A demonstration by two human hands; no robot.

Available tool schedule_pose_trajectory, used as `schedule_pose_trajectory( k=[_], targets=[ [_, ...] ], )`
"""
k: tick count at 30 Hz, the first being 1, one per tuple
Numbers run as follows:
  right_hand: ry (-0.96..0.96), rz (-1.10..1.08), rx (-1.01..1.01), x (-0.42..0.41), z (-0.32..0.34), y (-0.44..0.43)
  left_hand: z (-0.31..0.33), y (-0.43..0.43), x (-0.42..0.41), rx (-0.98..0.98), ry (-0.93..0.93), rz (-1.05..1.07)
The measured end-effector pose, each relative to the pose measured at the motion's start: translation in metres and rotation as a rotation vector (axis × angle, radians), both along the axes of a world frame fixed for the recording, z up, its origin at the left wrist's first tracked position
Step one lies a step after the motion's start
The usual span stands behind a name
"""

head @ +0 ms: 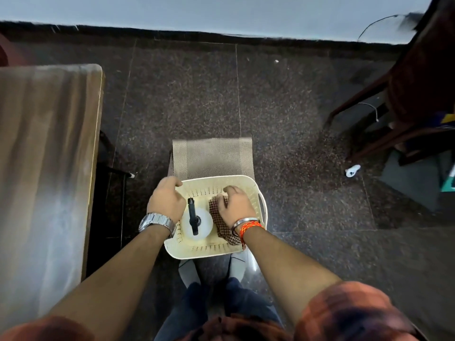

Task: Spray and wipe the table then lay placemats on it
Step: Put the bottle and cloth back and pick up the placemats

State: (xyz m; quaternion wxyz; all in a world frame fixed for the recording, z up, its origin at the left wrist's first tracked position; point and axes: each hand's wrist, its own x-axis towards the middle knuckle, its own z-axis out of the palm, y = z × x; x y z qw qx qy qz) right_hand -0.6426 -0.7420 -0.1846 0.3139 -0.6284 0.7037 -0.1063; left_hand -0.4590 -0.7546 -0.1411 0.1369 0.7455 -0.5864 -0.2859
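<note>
Both arms reach down, left hand (166,200) curled gripping basket (248,249) rim at 10 o'clock, right hand (235,205) closed on cloth (221,223) inside, spray bottle (197,223) between.

Dim, soft light; glare on table (44,193); blurred, warped edges.

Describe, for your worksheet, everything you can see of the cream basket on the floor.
The cream basket looks like plastic, roughly rectangular with rounded corners, its walls pierced by rows of small holes and a handle loop on one side. It sits upright on the dark floor, over the near end of a beige placemat. Inside stand a white spray bottle with a black nozzle and a checked cloth. The left hand grips its rim; the right hand presses on the cloth.
</note>
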Motion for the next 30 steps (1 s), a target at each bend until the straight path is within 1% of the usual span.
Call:
schedule_pose_trajectory(
  k=[3, 8, 11, 15, 19, 21, 23, 27, 30],
  targets=[
    [0.029, -0.017, -0.114, 0.004, 0.010, -0.020, 0.007, -0.029, -0.005, -0.074, 0.039, -0.055],
    [0.053, -0.065, -0.173, 0.007, 0.014, -0.063, 0.006, -0.069, -0.018, -0.024, 0.034, -0.093],
    [0.074, -0.085, -0.094, 0.002, 0.007, -0.091, -0.007, -0.096, -0.022, 0.022, 0.010, -0.096],
    [0.102, -0.097, 0.068, -0.012, -0.009, -0.124, -0.029, -0.124, -0.023, 0.178, 0.011, -0.009],
    [0.131, -0.136, 0.209, -0.023, -0.030, -0.156, -0.056, -0.144, -0.026, 0.339, -0.022, 0.028],
    [0.146, -0.116, 0.266, -0.027, -0.043, -0.169, -0.071, -0.154, -0.026, 0.364, -0.021, 0.054],
    [0.141, -0.128, 0.280, -0.032, -0.057, -0.180, -0.084, -0.163, -0.026, 0.366, -0.013, 0.090],
    [0.119, -0.261, 0.292, -0.037, -0.083, -0.196, -0.109, -0.178, -0.021, 0.382, -0.037, 0.150],
    [0.051, -0.372, 0.297, -0.045, -0.093, -0.205, -0.122, -0.186, -0.014, 0.373, -0.047, 0.155]
  ],
)
